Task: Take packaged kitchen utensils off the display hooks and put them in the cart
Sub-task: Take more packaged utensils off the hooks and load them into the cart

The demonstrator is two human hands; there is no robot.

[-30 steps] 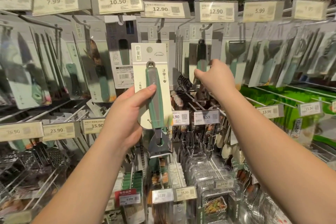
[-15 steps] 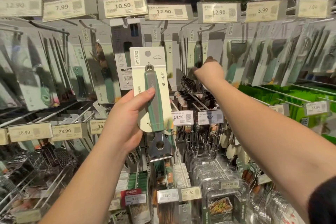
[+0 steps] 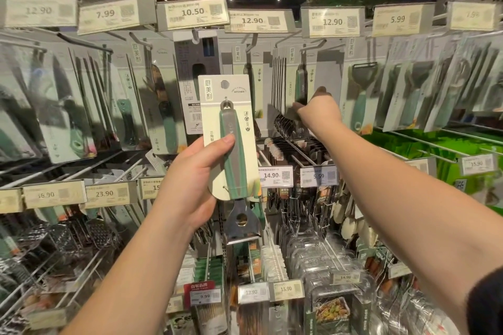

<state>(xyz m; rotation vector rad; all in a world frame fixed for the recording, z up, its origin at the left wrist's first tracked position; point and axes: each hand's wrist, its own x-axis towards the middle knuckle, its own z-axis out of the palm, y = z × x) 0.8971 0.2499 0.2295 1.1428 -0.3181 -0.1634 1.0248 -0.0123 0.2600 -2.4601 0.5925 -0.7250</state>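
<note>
My left hand [image 3: 190,185] holds a carded utensil [image 3: 231,144] upright in front of the display: a cream card, a green-and-grey handle, a steel blade sticking out below. My right hand [image 3: 318,109] reaches up to the top row, under the 12.90 tag, with its fingers pinching the lower edge of a hanging carded utensil [image 3: 300,84] with a green handle. That pack still hangs on its hook [image 3: 313,45]. No cart is in view.
Rows of hooks carry carded knives and peelers [image 3: 362,95], with price tags [image 3: 333,22] jutting forward on the hook ends. Lower hooks hold graters [image 3: 68,234], clear blister packs [image 3: 321,261] and green packets [image 3: 424,144].
My right hand has risen and pushed further in, from the pack's side to its lower edge, and closed on it. The left hand keeps the carded utensil nearly still. The view tilted slightly.
</note>
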